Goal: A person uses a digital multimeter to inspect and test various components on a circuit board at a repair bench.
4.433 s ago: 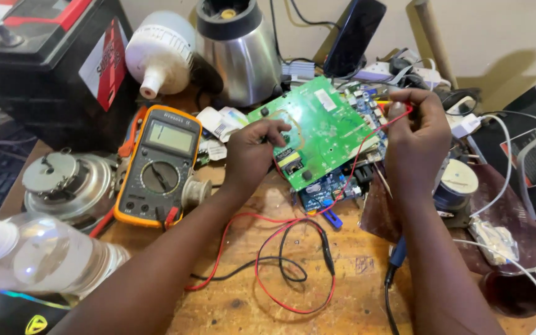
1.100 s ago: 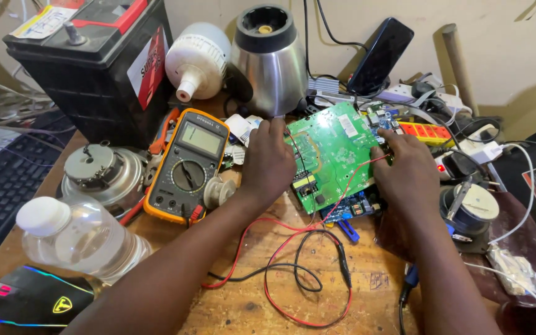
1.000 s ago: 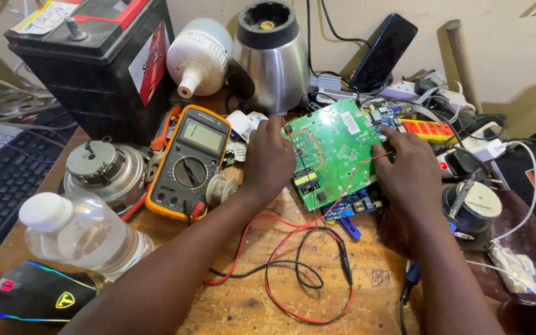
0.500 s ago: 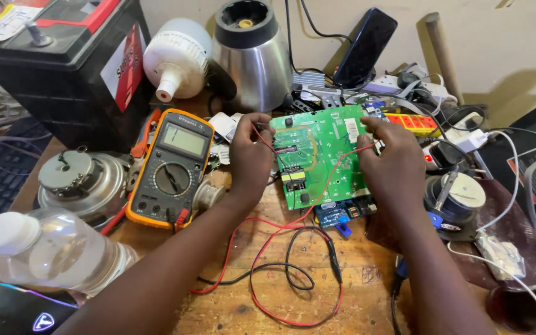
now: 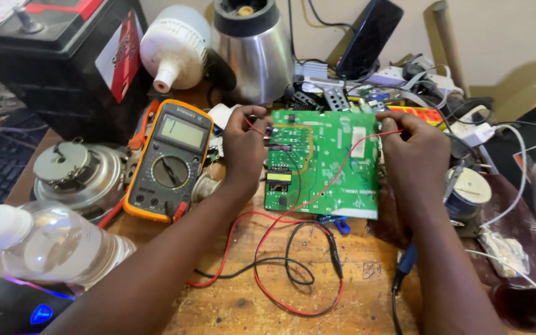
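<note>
Head view: a green circuit board (image 5: pixel 327 164) is sitting between both hands, the left hand (image 5: pixel 243 146) gripping its left edge, the right hand (image 5: pixel 414 152) pinching its right edge above the worktop (image 5: pixel 367 291).

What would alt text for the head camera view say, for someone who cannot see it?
A person's left hand and right hand grip a green circuit board by its side edges over a cluttered wooden workbench. A yellow multimeter lies left of it, with red and black leads looping in front.

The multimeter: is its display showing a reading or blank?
Blank: the multimeter screen shows plain grey-green, with no digits visible.
</note>
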